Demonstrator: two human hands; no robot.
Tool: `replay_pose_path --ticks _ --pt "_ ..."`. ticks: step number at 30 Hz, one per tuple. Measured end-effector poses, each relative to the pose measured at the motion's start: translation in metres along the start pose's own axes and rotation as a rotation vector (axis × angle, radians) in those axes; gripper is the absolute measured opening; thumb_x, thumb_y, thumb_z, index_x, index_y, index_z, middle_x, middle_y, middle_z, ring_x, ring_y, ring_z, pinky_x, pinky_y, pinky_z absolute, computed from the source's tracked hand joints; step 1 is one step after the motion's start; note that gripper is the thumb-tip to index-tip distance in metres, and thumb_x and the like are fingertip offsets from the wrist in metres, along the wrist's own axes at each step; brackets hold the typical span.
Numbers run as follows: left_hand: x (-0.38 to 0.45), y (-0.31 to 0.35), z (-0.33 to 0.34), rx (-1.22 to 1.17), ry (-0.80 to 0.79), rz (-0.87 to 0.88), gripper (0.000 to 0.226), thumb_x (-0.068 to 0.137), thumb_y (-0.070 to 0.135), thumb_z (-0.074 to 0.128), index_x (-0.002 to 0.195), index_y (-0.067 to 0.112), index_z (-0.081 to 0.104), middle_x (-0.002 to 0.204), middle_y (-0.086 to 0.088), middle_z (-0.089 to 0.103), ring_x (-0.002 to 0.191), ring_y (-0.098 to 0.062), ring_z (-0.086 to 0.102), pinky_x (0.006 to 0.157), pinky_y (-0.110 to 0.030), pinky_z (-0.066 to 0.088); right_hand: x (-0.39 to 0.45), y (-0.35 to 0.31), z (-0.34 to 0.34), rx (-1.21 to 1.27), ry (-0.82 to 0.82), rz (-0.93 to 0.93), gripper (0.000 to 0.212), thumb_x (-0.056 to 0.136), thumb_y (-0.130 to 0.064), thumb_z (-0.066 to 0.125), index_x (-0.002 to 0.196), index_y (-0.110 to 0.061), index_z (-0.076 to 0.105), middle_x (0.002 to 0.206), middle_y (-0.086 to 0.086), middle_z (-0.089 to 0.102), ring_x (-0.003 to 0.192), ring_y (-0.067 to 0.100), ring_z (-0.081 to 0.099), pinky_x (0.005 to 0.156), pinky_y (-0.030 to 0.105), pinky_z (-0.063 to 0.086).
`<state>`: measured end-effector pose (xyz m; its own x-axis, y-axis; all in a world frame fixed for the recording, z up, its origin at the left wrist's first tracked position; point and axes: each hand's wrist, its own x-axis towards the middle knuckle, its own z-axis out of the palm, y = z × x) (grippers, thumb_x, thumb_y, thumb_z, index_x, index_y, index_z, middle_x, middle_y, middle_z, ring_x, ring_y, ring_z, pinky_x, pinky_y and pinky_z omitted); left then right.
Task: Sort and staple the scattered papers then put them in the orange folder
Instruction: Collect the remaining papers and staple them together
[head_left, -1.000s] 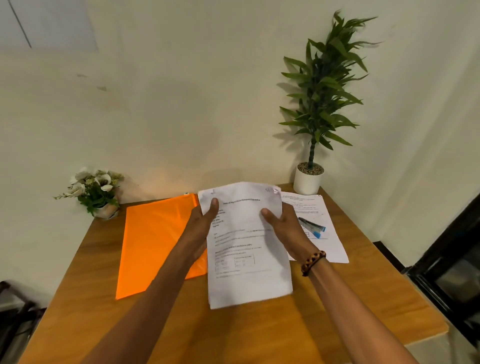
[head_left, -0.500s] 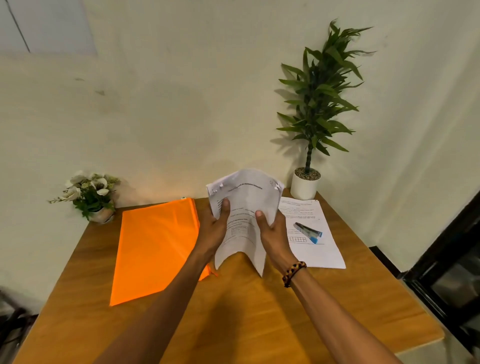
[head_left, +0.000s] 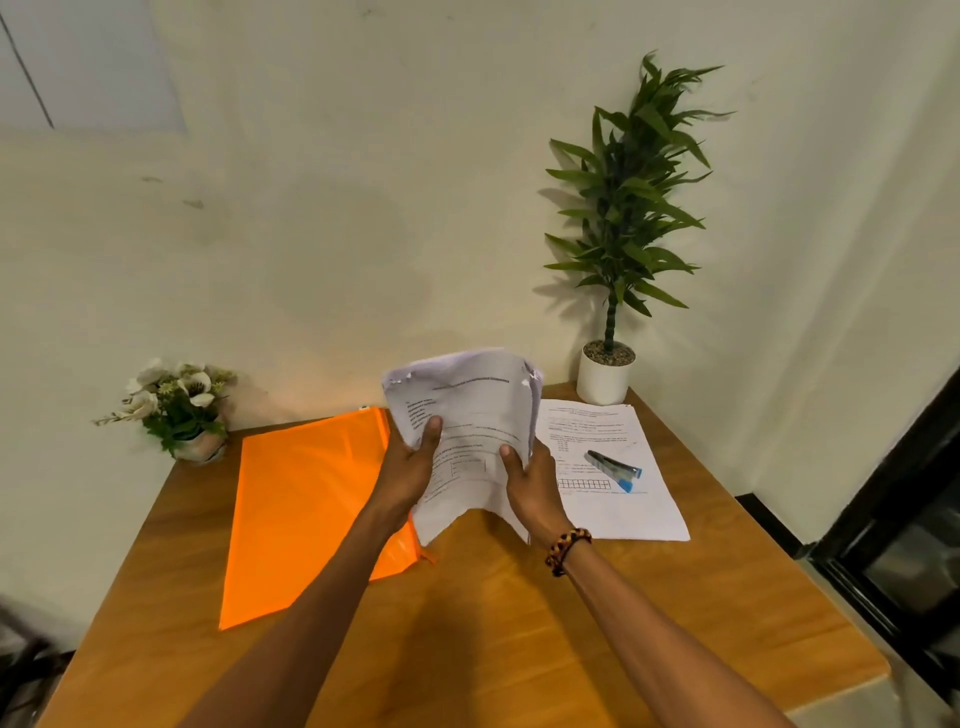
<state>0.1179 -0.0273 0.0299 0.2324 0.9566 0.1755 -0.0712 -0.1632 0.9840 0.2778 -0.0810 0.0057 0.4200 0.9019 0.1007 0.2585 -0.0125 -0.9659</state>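
A stack of printed white papers (head_left: 467, 410) stands nearly upright over the middle of the wooden table (head_left: 493, 639), its lower edge bowed. My left hand (head_left: 410, 467) grips the stack's left side, thumb on the front sheet. My right hand (head_left: 530, 483) grips the right side the same way. The orange folder (head_left: 306, 499) lies flat to the left, its right edge under my left hand. One more printed sheet (head_left: 618, 509) lies flat to the right, with a grey and blue stapler (head_left: 613, 463) resting on it.
A tall green plant in a white pot (head_left: 605, 371) stands at the table's back right corner. A small pot of white flowers (head_left: 179, 410) sits at the back left. The wall runs right behind the table. A dark frame (head_left: 909, 519) stands off to the right.
The stack went from lying tilted in my hands to standing almost upright, and my hands closed in on its sides, bending the lower edge. The view moved slightly.
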Motion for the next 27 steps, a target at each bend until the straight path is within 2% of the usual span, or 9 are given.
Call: replay_pose_path --ticks 3,8,12,14,17,19,21,25,27 --pt "0.001 0.012 -0.009 0.042 -0.014 -0.015 0.037 0.102 0.036 0.054 0.132 0.016 0.06 0.111 0.002 0.075 0.1 -0.012 0.073 0.071 -0.022 0.059 0.004 -0.011 -0.01 -0.066 -0.033 -0.053 0.038 0.104 -0.031 0.054 0.136 -0.012 0.054 0.12 0.001 0.067 0.107 0.019 0.065 0.081 0.028 0.059" --pt "-0.005 0.008 -0.024 -0.017 -0.033 -0.04 0.034 0.091 0.027 0.072 0.122 0.014 0.068 0.109 0.0 0.077 0.104 -0.026 0.073 0.072 -0.027 0.061 0.011 -0.014 -0.036 -0.365 -0.18 -0.149 0.031 0.104 -0.023 0.054 0.133 -0.014 0.058 0.124 -0.003 0.064 0.11 0.019 0.06 0.096 0.04 0.053" --pt "0.002 0.015 -0.048 0.158 0.144 0.199 0.079 0.074 0.018 0.09 0.141 0.031 0.05 0.131 0.01 0.065 0.119 -0.002 0.062 0.09 -0.02 0.055 0.034 -0.025 -0.067 -0.775 -0.342 -0.249 0.024 0.103 -0.026 0.052 0.124 -0.016 0.059 0.118 0.012 0.063 0.107 0.034 0.058 0.087 0.048 0.051" --pt "0.008 0.022 -0.058 0.391 0.047 0.318 0.09 0.072 0.025 0.092 0.146 0.035 0.043 0.141 0.015 0.056 0.129 0.004 0.052 0.101 -0.019 0.046 0.04 -0.036 -0.076 -0.944 -0.425 -0.267 0.021 0.102 -0.022 0.052 0.122 -0.016 0.057 0.116 0.013 0.061 0.105 0.035 0.058 0.085 0.047 0.05" --pt "0.016 0.03 -0.055 0.741 -0.319 0.319 0.053 0.078 0.047 0.082 0.126 0.034 0.066 0.12 0.025 0.067 0.11 0.01 0.06 0.093 -0.027 0.051 0.041 -0.053 -0.071 -1.132 -0.472 -0.329 0.02 0.103 -0.02 0.05 0.121 -0.013 0.054 0.118 0.014 0.056 0.103 0.035 0.057 0.078 0.041 0.047" --pt "0.018 0.024 -0.05 0.699 -0.41 0.288 0.017 0.091 0.021 0.071 0.107 0.025 0.077 0.098 0.016 0.076 0.09 0.004 0.067 0.076 -0.028 0.052 0.039 -0.06 -0.063 -1.17 -0.488 -0.383 0.021 0.102 -0.02 0.051 0.122 -0.018 0.056 0.117 0.012 0.057 0.1 0.034 0.058 0.074 0.039 0.046" --pt "0.016 0.012 -0.048 0.55 -0.317 0.242 0.02 0.097 0.008 0.06 0.1 0.015 0.078 0.097 0.008 0.077 0.089 -0.002 0.069 0.075 -0.03 0.053 0.038 -0.065 -0.06 -1.136 -0.458 -0.39 0.02 0.1 -0.027 0.057 0.119 -0.02 0.059 0.117 0.009 0.06 0.101 0.032 0.06 0.076 0.041 0.049" --pt "0.005 -0.01 -0.056 0.277 0.002 0.008 0.032 0.093 0.036 0.069 0.085 0.005 0.073 0.08 -0.004 0.077 0.074 -0.021 0.073 0.066 -0.036 0.051 0.046 -0.064 -0.083 -1.071 -0.378 -0.287 0.039 0.086 -0.049 0.073 0.108 -0.02 0.06 0.114 0.004 0.063 0.101 0.025 0.061 0.08 0.046 0.054" --pt "0.0 -0.02 -0.063 0.165 0.114 -0.039 0.021 0.094 0.027 0.069 0.092 0.006 0.073 0.085 -0.002 0.078 0.081 -0.021 0.075 0.066 -0.035 0.055 0.048 -0.059 -0.102 -0.793 -0.456 -0.218 0.04 0.083 -0.043 0.08 0.107 -0.013 0.068 0.112 0.006 0.069 0.098 0.022 0.067 0.08 0.047 0.06"
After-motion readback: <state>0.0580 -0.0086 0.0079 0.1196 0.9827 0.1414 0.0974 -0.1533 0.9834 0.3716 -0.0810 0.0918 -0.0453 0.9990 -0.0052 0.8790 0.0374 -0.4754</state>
